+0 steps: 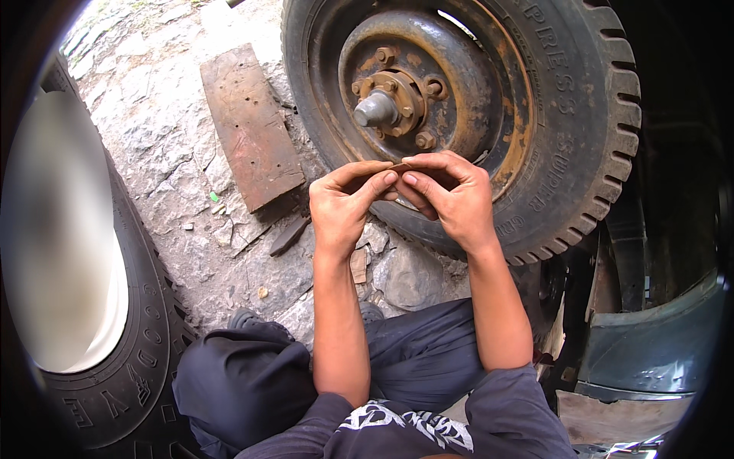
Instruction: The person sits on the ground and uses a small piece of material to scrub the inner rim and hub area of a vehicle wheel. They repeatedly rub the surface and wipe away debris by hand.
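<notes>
Head view: hands (339,203) pinch a brown piece (399,167).

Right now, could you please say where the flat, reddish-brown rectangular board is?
In the head view, the board is upper left of the left hand, just left of the rusty, black-tyred wheel.

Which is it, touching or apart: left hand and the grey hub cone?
Apart: the head view shows the wheel's face between the left hand and the grey hub cone.
</notes>
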`<state>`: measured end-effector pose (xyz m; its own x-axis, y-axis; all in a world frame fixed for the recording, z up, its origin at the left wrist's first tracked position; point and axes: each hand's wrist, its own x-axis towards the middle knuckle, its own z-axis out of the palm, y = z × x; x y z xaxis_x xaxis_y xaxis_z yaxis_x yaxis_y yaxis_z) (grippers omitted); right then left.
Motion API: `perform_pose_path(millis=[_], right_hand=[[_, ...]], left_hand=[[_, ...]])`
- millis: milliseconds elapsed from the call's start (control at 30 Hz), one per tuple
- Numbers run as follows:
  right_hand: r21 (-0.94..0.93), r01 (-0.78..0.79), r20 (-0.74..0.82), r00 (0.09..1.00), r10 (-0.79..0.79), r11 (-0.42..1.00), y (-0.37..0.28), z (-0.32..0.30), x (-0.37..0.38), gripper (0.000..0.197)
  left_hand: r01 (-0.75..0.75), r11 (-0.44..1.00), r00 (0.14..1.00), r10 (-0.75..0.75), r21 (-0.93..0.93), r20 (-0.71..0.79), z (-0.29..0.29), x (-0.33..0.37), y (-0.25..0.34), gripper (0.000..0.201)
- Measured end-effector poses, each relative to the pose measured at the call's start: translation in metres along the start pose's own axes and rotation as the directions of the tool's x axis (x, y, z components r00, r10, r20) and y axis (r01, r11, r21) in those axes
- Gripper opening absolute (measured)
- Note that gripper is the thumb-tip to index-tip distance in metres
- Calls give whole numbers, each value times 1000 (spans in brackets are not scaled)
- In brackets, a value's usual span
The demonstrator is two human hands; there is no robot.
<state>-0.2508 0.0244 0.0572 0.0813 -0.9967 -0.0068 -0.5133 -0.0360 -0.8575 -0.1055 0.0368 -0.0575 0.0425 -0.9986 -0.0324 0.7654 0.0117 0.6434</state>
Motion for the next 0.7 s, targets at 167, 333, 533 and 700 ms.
perform_pose_path(millis=[167,333,533,700], right_hand=[[10,72,-40,997,-72,997,4,-3,2,18],[-181,315,-48,943,-328,932,5,-2,2,19],[-337,354,-113,905,-411,872,2,10,-8,21],[-520,509,17,809,-588,686,7,9,-10,21]], left_hand=[[-51,992,999,51,112,7,10,-1,11,19],[-71,993,997,73,98,-13,12,-2,8,18],[-8,956,994,40,295,-103,23,-9,14,19],[43,971,991,-11,236,-133,23,-15,17,20]])
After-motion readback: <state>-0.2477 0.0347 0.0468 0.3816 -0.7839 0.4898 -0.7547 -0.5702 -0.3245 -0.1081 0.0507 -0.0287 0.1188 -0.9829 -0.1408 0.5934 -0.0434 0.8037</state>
